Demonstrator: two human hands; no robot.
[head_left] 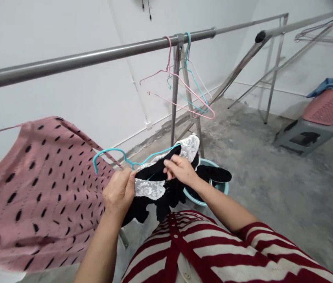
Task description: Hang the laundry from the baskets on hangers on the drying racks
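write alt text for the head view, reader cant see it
The left hand and right hand hold a black garment with white lace trim, a teal wire hanger entering its neckline. A pink garment with black dashes hangs alongside, under a steel drying rail, and a teal basin sits on the concrete floor beyond.

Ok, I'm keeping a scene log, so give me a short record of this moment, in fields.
Left hand: gripping black top, which has lace trim
Right hand: on the top
Held with top: teal hanger
Rail: steel rail, carrying pink hanger and second teal hanger
Left side: pink dotted garment
Floor: teal basin; grey stool under pink basket
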